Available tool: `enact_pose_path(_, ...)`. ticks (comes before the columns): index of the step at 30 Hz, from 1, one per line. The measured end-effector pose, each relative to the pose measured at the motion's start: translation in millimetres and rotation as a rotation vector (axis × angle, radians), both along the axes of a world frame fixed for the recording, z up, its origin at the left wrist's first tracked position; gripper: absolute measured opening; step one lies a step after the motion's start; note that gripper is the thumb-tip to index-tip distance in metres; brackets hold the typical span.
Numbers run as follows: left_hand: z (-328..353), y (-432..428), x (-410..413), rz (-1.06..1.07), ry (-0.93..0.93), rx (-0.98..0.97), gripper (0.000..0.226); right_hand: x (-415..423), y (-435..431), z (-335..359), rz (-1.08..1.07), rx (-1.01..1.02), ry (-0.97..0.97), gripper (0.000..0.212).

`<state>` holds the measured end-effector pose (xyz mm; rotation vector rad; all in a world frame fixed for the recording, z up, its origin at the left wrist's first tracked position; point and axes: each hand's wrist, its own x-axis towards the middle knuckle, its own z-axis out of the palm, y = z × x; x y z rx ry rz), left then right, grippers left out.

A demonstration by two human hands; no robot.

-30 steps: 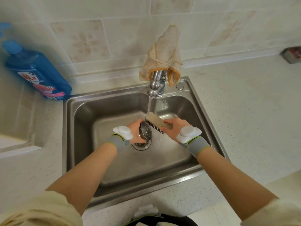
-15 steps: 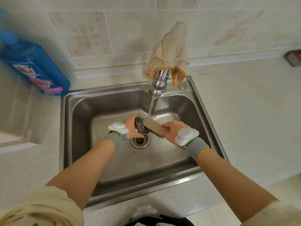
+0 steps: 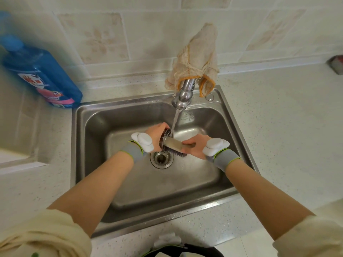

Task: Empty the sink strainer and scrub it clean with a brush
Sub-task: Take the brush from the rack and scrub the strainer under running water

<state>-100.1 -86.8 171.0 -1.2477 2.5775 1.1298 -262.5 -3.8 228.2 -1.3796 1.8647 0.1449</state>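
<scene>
My left hand [image 3: 156,135] grips the metal sink strainer [image 3: 165,135], tilted on its side above the open drain [image 3: 161,158] of the steel sink [image 3: 130,112]. My right hand [image 3: 194,146] grips a tan scrub brush [image 3: 176,146] by its handle, and the dark bristles press against the strainer's rim. Water runs from the tap [image 3: 183,95] onto the strainer and the brush head. Most of the strainer is hidden behind my left hand.
A beige cloth [image 3: 196,58] hangs over the tap. A blue detergent bottle [image 3: 42,75] stands on the counter at the sink's back left corner. A small dark object [image 3: 336,64] lies at the far right by the tiled wall.
Both hands have lifted the strainer and brush slightly up and back, further under the running water, leaving the drain uncovered. The brush has slid along the strainer.
</scene>
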Motion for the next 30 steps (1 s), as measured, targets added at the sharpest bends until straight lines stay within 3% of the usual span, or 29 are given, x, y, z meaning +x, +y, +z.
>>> enact_pose_path(3,-2.7,6.8,-5.2,-0.040,-0.141,0.020,0.070,-6.2,-4.6,-0.2,0.274,-0.146,0.355,0.037)
enact_pose_path(5,-0.1,2.8,-8.1,-0.060,-0.136,0.045,0.070,-5.7,-3.5,-5.0,0.369,-0.278,0.430,0.041)
enact_pose_path(7,4.1,-4.3,-9.8,-0.051,-0.114,0.033,0.068,-1.8,2.4,-8.3,0.322,-0.266,0.408,0.044)
enact_pose_path(9,5.7,-6.8,-11.5,-0.070,-0.099,-0.024,0.065,2.8,7.5,-9.2,0.177,-0.150,0.297,0.043)
enact_pose_path(12,0.6,-2.5,-13.2,-0.088,-0.071,-0.133,0.061,6.6,5.9,-13.7,-0.272,0.044,-0.206,0.041)
enact_pose_path(14,3.0,-2.7,-10.8,-0.074,-0.019,-0.200,0.056,6.6,5.0,-16.8,-0.404,0.078,-0.374,0.041)
enact_pose_path(16,3.3,-3.8,-8.6,-0.090,-0.029,-0.190,0.055,1.7,1.1,-19.5,-0.266,0.043,-0.228,0.042)
enact_pose_path(20,-6.4,2.8,-4.2,-0.105,-0.266,-0.048,0.063,4.0,-10.3,-10.8,0.232,-0.190,0.295,0.044)
enact_pose_path(23,-8.5,-0.3,3.3,-0.024,-0.147,0.004,0.067,13.3,-7.6,-12.6,0.315,-0.237,0.369,0.045)
enact_pose_path(25,-6.9,-3.5,6.9,0.009,-0.060,-0.055,0.066,17.6,-0.6,-11.8,0.176,-0.144,0.234,0.042)
enact_pose_path(28,-8.1,0.3,5.2,-0.001,0.021,-0.211,0.051,29.0,3.4,-9.5,-0.261,0.020,-0.235,0.040)
enact_pose_path(30,-5.8,2.7,3.2,-0.010,0.047,-0.259,0.047,29.2,1.5,-10.8,-0.374,0.058,-0.357,0.043)
